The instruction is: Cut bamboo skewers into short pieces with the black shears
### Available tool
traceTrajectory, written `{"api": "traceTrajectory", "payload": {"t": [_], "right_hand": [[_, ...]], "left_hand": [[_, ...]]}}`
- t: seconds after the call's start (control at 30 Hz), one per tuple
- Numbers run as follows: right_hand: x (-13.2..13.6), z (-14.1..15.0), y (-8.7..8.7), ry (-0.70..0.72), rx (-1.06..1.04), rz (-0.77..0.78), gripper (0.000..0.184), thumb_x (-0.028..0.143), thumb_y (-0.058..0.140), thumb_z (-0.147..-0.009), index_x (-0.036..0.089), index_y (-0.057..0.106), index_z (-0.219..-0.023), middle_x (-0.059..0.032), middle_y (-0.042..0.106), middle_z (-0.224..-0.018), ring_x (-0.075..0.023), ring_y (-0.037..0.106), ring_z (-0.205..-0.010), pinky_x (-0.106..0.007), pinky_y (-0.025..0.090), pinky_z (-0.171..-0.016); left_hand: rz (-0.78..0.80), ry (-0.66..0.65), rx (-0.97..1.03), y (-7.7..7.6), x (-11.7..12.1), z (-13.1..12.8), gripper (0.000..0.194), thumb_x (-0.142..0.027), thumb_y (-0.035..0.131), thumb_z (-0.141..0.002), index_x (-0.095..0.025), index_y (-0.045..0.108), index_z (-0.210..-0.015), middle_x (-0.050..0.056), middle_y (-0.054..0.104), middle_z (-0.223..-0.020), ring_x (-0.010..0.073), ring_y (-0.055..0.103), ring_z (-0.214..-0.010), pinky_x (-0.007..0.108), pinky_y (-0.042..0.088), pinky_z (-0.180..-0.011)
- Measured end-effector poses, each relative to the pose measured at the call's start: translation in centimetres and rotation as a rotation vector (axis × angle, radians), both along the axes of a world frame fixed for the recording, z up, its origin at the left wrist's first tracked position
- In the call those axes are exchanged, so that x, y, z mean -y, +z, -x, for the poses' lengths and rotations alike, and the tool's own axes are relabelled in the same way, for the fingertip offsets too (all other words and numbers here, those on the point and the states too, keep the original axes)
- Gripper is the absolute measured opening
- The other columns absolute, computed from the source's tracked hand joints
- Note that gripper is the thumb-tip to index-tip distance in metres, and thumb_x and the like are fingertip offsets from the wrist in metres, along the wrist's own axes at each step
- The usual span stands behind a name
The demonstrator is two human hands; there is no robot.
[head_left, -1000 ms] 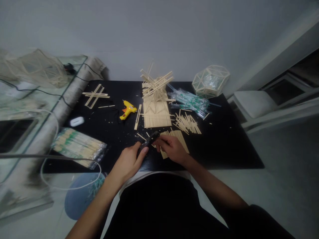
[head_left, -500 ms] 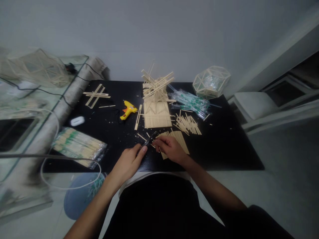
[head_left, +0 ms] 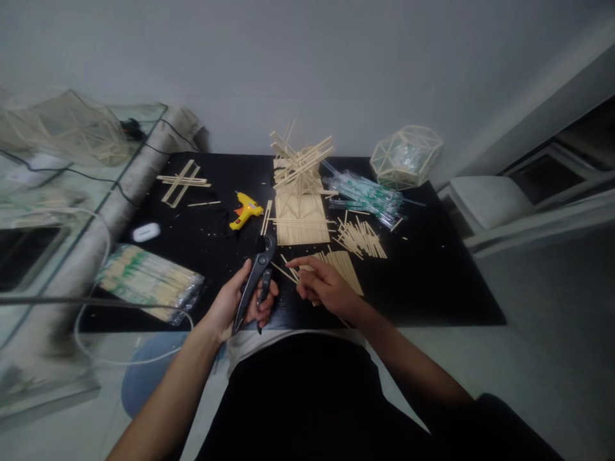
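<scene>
My left hand (head_left: 254, 298) is closed around the dark handles of a pair of pruning shears (head_left: 259, 262), whose head points away from me over the near part of the table. Just to the right is my right hand (head_left: 327, 282), its index finger stretched toward the shears and its other fingers curled. A thin pale stick end shows below the right wrist; what the curled fingers hold is hidden. Under and behind this hand lies a row of wooden sticks (head_left: 348, 272). Loose sticks (head_left: 284, 272) lie between the two hands.
On the black table (head_left: 423, 282) are a yellow glue gun (head_left: 246, 211), a stick structure (head_left: 302, 169) on a slatted base, cut sticks (head_left: 362, 238), plastic wrappers (head_left: 368, 195) and a geometric frame (head_left: 407, 157). A bag of chopsticks (head_left: 151, 282) and a white case (head_left: 146, 232) lie left.
My left hand has turned palm up and drawn back left, bringing the shears' handles into view. My right index finger has straightened, with the hand nearly in the same place.
</scene>
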State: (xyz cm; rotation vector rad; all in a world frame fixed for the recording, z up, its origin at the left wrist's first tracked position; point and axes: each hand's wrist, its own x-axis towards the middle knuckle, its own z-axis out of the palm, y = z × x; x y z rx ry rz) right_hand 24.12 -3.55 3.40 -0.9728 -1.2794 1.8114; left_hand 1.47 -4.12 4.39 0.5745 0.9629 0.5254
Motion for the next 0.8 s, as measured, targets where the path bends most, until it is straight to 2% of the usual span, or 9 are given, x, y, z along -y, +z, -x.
{"api": "traceTrajectory", "payload": {"t": [0.1, 0.2, 0.33, 0.5, 0.67, 0.73, 0.8], "right_hand": [[0.0, 0.0, 0.0, -0.010, 0.001, -0.006, 0.031, 0.044, 0.056, -0.101, 0.022, 0.062, -0.121, 0.0073, 0.057, -0.064, -0.0069, 0.038, -0.047, -0.019, 0.029, -0.044], [-0.1, 0.0, -0.2, -0.016, 0.012, -0.024, 0.029, 0.046, 0.056, -0.100, 0.023, 0.062, -0.117, 0.0074, 0.057, -0.064, -0.0071, 0.039, -0.046, -0.019, 0.030, -0.043], [-0.1, 0.2, -0.3, -0.050, 0.046, -0.053, 0.025, 0.046, 0.056, -0.100, 0.023, 0.061, -0.110, 0.0073, 0.056, -0.061, -0.0071, 0.039, -0.046, -0.018, 0.028, -0.043], [-0.1, 0.6, 0.1, -0.094, 0.060, 0.007, 0.025, 0.047, 0.059, -0.097, 0.022, 0.060, -0.100, 0.0085, 0.049, -0.057, -0.0069, 0.034, -0.044, -0.019, 0.023, -0.041], [0.1, 0.7, 0.4, -0.110, 0.064, 0.045, 0.027, 0.048, 0.060, -0.096, 0.021, 0.061, -0.100, 0.0086, 0.048, -0.057, -0.0064, 0.033, -0.043, -0.018, 0.023, -0.040], [0.1, 0.6, 0.4, -0.114, 0.067, 0.056, 0.028, 0.049, 0.061, -0.096, 0.021, 0.061, -0.100, 0.0085, 0.048, -0.057, -0.0062, 0.033, -0.043, -0.018, 0.023, -0.040], [0.0, 0.5, 0.3, -0.115, 0.069, 0.060, 0.029, 0.050, 0.061, -0.096, 0.021, 0.061, -0.100, 0.0086, 0.048, -0.057, -0.0061, 0.033, -0.043, -0.018, 0.023, -0.040]], "left_hand": [[-0.056, 0.082, -0.028, -0.4, 0.2, -0.1, 0.071, -0.079, 0.042, -0.092, -0.014, 0.069, -0.088, 0.005, 0.060, -0.064, 0.0165, 0.059, -0.054, 0.030, 0.052, -0.054], [-0.079, 0.100, -0.025, -0.9, 0.2, -0.1, 0.068, -0.079, 0.053, -0.088, -0.013, 0.069, -0.091, 0.003, 0.060, -0.060, 0.0129, 0.054, -0.047, 0.025, 0.047, -0.046], [-0.003, 0.026, 0.124, -1.0, 0.0, 0.1, 0.070, -0.081, 0.052, -0.086, -0.013, 0.070, -0.086, -0.002, 0.049, -0.048, 0.0088, 0.037, -0.035, 0.022, 0.036, -0.036], [-0.046, 0.076, 0.120, -0.9, -0.1, -0.1, 0.067, -0.079, 0.054, -0.086, -0.013, 0.070, -0.083, 0.003, 0.058, -0.055, 0.0139, 0.054, -0.044, 0.026, 0.049, -0.044], [-0.033, 0.061, 0.063, -1.1, 0.3, -0.4, 0.073, -0.087, 0.055, -0.080, -0.015, 0.064, -0.067, -0.004, 0.040, -0.039, 0.0066, 0.029, -0.030, 0.020, 0.028, -0.030], [-0.054, 0.068, 0.039, -1.0, 0.5, -0.5, 0.075, -0.089, 0.055, -0.078, -0.016, 0.062, -0.063, -0.004, 0.040, -0.039, 0.0061, 0.027, -0.029, 0.020, 0.026, -0.029], [-0.099, 0.086, 0.012, -0.9, 0.5, -0.5, 0.075, -0.088, 0.053, -0.080, -0.015, 0.063, -0.064, -0.003, 0.042, -0.040, 0.0074, 0.031, -0.029, 0.021, 0.030, -0.031]]}}
